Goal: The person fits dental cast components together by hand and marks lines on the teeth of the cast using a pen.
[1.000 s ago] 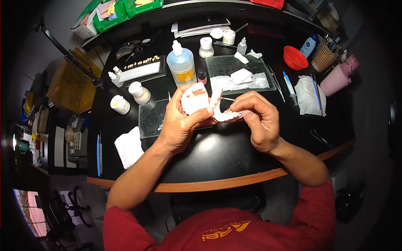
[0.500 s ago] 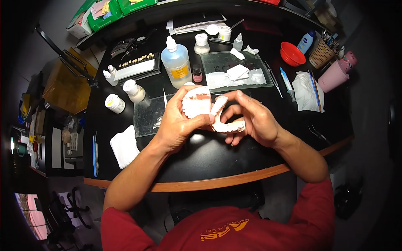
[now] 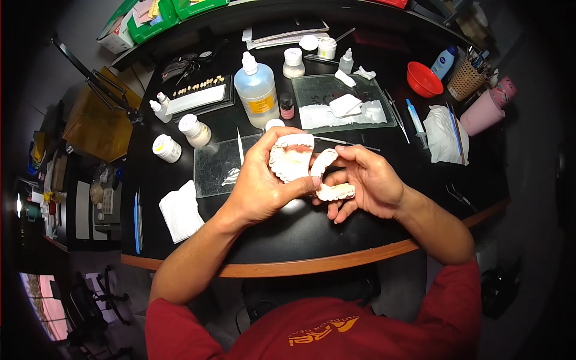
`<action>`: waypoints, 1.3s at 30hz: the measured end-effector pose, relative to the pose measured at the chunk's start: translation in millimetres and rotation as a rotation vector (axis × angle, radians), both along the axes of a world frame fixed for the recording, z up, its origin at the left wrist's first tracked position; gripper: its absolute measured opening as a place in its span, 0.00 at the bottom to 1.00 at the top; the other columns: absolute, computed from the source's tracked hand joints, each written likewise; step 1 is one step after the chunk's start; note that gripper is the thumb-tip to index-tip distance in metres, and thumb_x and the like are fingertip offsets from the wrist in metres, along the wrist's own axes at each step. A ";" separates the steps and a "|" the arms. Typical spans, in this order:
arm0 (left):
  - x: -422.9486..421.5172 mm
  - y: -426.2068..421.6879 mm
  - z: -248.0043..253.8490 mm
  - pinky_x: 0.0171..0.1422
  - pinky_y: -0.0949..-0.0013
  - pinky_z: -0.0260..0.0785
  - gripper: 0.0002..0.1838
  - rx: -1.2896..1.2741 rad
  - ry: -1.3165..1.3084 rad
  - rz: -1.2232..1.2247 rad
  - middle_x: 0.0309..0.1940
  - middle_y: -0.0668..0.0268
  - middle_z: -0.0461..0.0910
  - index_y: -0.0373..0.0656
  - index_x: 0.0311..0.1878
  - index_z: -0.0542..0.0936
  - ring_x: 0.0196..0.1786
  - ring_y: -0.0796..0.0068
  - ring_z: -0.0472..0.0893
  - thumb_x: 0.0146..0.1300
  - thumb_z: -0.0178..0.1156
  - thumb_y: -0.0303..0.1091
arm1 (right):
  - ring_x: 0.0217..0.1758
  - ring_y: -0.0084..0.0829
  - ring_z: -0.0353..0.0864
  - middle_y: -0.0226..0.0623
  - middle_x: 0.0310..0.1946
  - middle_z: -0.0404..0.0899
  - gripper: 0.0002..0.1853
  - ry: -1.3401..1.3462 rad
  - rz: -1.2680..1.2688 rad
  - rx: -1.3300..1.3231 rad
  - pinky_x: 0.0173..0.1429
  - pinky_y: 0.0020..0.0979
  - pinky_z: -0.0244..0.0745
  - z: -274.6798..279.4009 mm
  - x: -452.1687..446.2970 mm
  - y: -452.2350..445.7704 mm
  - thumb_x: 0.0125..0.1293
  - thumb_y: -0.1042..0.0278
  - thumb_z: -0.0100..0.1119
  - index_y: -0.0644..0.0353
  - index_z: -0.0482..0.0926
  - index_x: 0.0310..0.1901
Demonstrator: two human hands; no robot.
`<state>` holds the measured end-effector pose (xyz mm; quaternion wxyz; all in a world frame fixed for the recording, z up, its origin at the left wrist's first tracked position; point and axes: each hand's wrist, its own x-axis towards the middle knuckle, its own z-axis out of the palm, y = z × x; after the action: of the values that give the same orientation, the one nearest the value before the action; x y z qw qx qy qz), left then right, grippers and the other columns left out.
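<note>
My left hand [image 3: 255,189] is closed round a whitish plaster dental cast [image 3: 293,161] with a row of teeth along its edge and a reddish hollow in the middle. Its thumb reaches across to a second, horseshoe-shaped dental cast [image 3: 337,192], touching it where the two casts come together. My right hand [image 3: 378,183] grips this horseshoe cast from the right, index finger and thumb near its upper arm, the other fingers curled behind and below. Both casts are held tilted above the near part of the black table [image 3: 324,243].
Behind the hands stand a large clear bottle [image 3: 255,90], a small dark bottle [image 3: 287,107] and a glass slab [image 3: 312,90] with white tissue. Left are lidded jars [image 3: 195,130], a tooth shade guide [image 3: 198,96] and tissue [image 3: 181,211]. Right are a syringe [image 3: 416,123] and red bowl [image 3: 424,79].
The larger cast has tipped so its toothed, hollow face shows more. Both hands and casts sit slightly lower and to the right, and the whole view has shifted a little.
</note>
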<state>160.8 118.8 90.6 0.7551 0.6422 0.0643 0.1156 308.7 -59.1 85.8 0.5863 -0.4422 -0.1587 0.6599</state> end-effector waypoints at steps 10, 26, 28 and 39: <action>1.5 2.4 -7.6 0.57 0.69 0.78 0.28 0.036 0.011 0.030 0.48 0.62 0.82 0.37 0.61 0.74 0.51 0.76 0.83 0.59 0.75 0.23 | 0.41 0.36 0.87 0.46 0.43 0.85 0.29 -0.155 0.027 0.026 0.44 0.35 0.83 6.4 -1.6 -2.0 0.79 0.43 0.35 0.60 0.78 0.58; 1.3 3.1 -0.6 0.47 0.57 0.88 0.26 -0.091 0.079 0.051 0.47 0.54 0.81 0.41 0.65 0.68 0.43 0.61 0.88 0.67 0.68 0.28 | 0.37 0.59 0.82 0.60 0.28 0.83 0.19 -1.677 0.070 0.111 0.52 0.51 0.78 -0.1 -26.6 -10.4 0.61 0.56 0.57 0.69 0.83 0.31; 2.4 2.2 -3.6 0.45 0.58 0.88 0.26 -0.062 0.086 0.072 0.47 0.54 0.82 0.42 0.64 0.68 0.41 0.60 0.88 0.66 0.67 0.29 | 0.44 0.57 0.81 0.61 0.34 0.84 0.21 -1.717 0.085 0.049 0.56 0.51 0.76 -0.9 -31.0 -10.6 0.60 0.55 0.57 0.70 0.85 0.34; 5.3 0.3 -9.3 0.41 0.60 0.88 0.23 0.009 0.045 0.088 0.45 0.55 0.82 0.42 0.62 0.69 0.40 0.62 0.88 0.68 0.66 0.29 | 0.49 0.53 0.76 0.59 0.41 0.80 0.22 -1.800 0.063 0.027 0.54 0.52 0.71 -7.5 -34.7 -14.1 0.61 0.54 0.59 0.70 0.82 0.40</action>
<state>166.0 119.1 81.3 0.7448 0.6445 0.1088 0.1343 274.0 -73.2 78.3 0.2268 -0.7802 -0.5777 0.0779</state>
